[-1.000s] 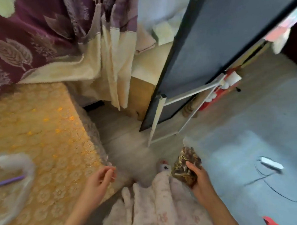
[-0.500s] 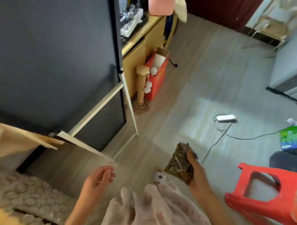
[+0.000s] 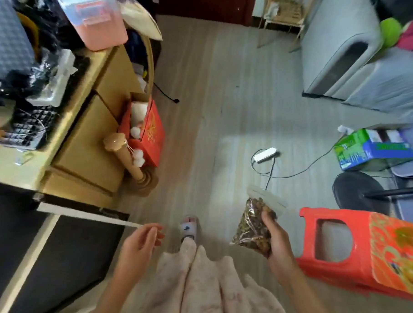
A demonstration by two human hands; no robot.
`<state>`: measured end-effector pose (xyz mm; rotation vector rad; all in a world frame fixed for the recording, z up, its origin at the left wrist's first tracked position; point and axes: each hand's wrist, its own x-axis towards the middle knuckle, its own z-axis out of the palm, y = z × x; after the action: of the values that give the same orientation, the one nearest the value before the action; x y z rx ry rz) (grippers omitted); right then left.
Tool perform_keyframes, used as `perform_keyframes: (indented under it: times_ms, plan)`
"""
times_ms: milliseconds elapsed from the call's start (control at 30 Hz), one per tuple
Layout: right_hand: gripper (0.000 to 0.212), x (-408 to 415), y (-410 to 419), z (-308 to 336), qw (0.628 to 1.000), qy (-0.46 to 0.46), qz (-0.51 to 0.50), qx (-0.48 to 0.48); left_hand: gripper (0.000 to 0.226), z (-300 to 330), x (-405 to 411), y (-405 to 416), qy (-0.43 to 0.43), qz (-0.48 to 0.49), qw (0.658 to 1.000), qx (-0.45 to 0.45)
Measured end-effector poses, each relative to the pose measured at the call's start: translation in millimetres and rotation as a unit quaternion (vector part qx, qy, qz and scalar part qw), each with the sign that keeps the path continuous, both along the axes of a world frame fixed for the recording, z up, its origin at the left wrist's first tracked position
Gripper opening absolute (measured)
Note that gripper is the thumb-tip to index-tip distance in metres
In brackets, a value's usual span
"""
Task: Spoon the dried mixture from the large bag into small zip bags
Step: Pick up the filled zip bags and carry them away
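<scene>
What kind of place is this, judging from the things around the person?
Most likely a lived-in room of a home, not a workshop. A cat scratching post stands by a wooden cabinet, a power strip lies on the floor, and a red plastic stool lies tipped over.

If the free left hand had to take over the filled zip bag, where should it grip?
Likely the flat clear strip at the top of the zip bag, from the left. That end juts free above the right hand, whose fingers wrap the bulging lower half.
</scene>
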<state>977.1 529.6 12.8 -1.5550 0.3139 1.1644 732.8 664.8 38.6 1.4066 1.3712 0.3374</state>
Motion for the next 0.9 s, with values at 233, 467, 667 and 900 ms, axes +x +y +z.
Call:
perform_keyframes:
  times_ms: [233,467,667,900]
  plan:
    - [0.052,72,90,-17,0.996,-0.020,-0.084,-0.015,0.021,-26,70,125,0.004,-0.018,1.000,0.000]
    - [0.037,158,210,3,0.990,-0.054,-0.129,-0.015,0.018,-2,184,279,0.007,-0.148,0.988,0.033]
    - [0.040,217,283,1,0.988,-0.073,-0.134,-0.026,0.017,11,276,364,-0.002,-0.204,0.976,0.069]
    - [0.046,313,377,-17,0.987,-0.065,-0.145,-0.018,0.018,-17,359,435,-0.030,-0.130,0.991,0.031]
